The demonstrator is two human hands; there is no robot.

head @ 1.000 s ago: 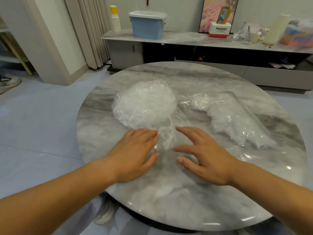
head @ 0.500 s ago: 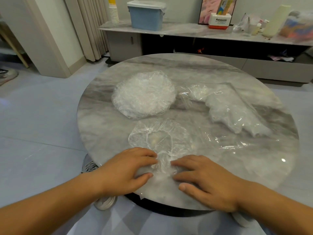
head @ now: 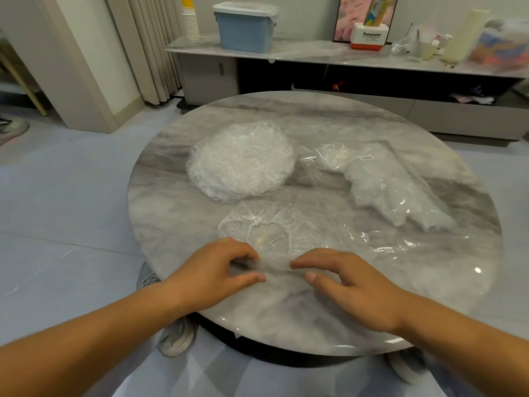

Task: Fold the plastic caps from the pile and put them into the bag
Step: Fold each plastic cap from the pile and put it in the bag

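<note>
A single clear plastic cap [head: 266, 227] with a white elastic ring lies spread flat on the round marble table [head: 177, 213]. My left hand [head: 211, 276] is at its near edge, fingers curled over the film with the thumb under, pinching it. My right hand [head: 346, 285] lies beside it with fingertips touching the same lifted edge and the thumb apart. The pile of caps [head: 240, 161] sits behind the spread cap. A clear bag [head: 392, 184] holding white folded caps lies to the right.
A low marble sideboard [head: 315, 53] stands behind the table with a blue lidded bin [head: 246, 27], stacked paper cups [head: 190, 22] and a Panasonic box [head: 370, 35]. Curtains [head: 151, 47] hang at the back left. Shoes [head: 174, 336] show under the table's near edge.
The hands pulled one cap off the pile toward the near edge and spread it flat. Now the left fingers have curled up on its near edge, which is lifted slightly between the hands.
</note>
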